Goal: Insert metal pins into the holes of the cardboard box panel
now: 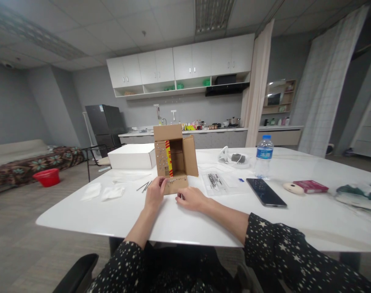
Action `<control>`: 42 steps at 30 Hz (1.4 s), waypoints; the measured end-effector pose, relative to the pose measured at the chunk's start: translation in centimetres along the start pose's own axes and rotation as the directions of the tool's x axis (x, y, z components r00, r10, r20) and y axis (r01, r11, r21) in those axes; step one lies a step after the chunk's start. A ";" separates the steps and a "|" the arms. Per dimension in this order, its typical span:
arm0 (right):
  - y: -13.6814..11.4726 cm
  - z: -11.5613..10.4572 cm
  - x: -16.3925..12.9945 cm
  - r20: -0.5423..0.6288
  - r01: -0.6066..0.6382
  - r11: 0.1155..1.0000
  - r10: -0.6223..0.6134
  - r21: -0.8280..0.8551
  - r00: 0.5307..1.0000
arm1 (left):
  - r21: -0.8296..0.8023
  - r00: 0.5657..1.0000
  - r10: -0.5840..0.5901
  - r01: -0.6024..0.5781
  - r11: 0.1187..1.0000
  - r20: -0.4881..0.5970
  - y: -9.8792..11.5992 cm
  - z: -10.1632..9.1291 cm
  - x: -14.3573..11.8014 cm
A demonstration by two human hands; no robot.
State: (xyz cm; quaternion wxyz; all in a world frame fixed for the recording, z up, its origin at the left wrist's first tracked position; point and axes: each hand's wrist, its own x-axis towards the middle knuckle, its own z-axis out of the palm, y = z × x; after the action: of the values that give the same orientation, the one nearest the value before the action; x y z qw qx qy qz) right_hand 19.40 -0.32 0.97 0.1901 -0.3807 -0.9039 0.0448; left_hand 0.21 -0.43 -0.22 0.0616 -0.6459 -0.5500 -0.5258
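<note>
An open cardboard box (177, 156) stands on the table with its opening toward me and its flaps spread. Small shiny studs dot the left flap (161, 162) and run in a row along the lower front flap (177, 185). My left hand (156, 190) is at the left edge of the lower flap, thumb and fingers pinched together; whatever is between them is too small to tell. My right hand (192, 198) rests by the flap's right corner, its fingers curled in, and their contents are hidden. Beside my left hand lie several thin metal rods (147, 186).
To the right are a clear bag of dark thin pieces (215, 182), a phone (265, 192), a water bottle (264, 156), a computer mouse (293, 187) and a maroon box (314, 186). A white box (132, 156) and crumpled tissues (112, 193) lie left.
</note>
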 end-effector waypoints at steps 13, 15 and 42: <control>0.6 0.4 0.3 -0.041 -0.066 0.997 0.068 0.032 0.997 | -0.051 0.981 0.082 -0.074 0.996 0.176 0.4 0.2 -0.3; 0.7 0.4 0.4 -0.037 -0.074 0.996 0.076 0.047 0.996 | -0.050 0.969 0.084 -0.075 0.996 0.234 0.2 0.4 -0.4; 2.7 -1.0 0.7 0.064 0.201 0.947 -0.223 0.250 0.973 | -0.040 0.854 0.163 -0.165 0.986 0.495 1.1 0.4 -0.9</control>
State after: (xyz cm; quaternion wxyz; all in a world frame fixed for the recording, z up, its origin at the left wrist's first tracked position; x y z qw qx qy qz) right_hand 21.17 1.99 1.52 0.1972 -0.2527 -0.9351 0.1510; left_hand 1.49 -1.15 -0.52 -0.0358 -0.8035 -0.4915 -0.3339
